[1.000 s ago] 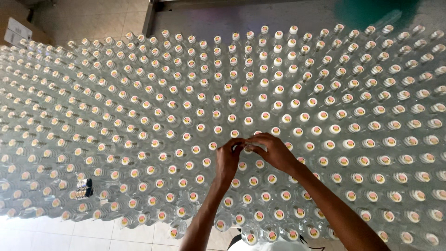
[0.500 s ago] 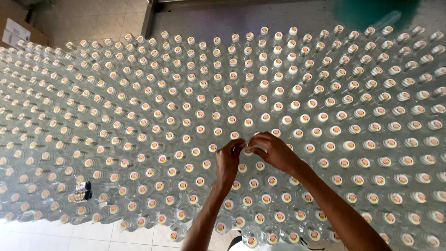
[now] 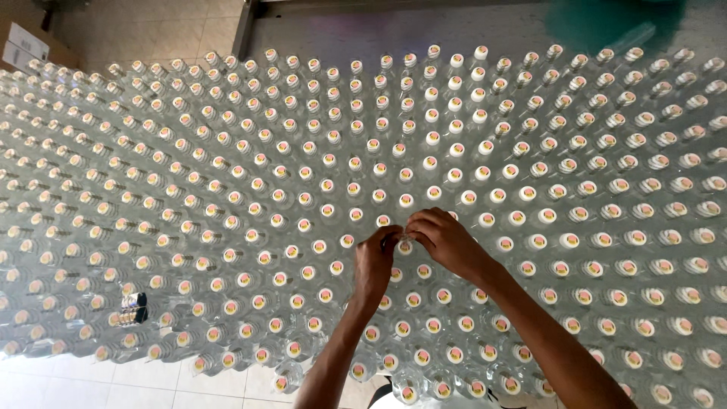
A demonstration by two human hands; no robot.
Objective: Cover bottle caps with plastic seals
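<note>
A dense field of clear plastic bottles [image 3: 326,163] with white caps stands upright below me, filling nearly the whole head view. My left hand [image 3: 376,261] and my right hand [image 3: 447,241] meet over one bottle cap [image 3: 404,245] near the centre. The fingertips of both hands pinch at that cap and hide most of it. Both forearms reach in from the bottom edge over the nearer rows of bottles.
A pale tiled floor [image 3: 91,382] shows at the bottom left beyond the bottles. A cardboard box [image 3: 26,47] sits at the top left. One dark-capped bottle [image 3: 134,307] stands among the rows at the lower left. A blurred green shape [image 3: 613,23] hangs at the top right.
Both hands stay at the same cap with only small finger movements. The view has shifted slightly.
</note>
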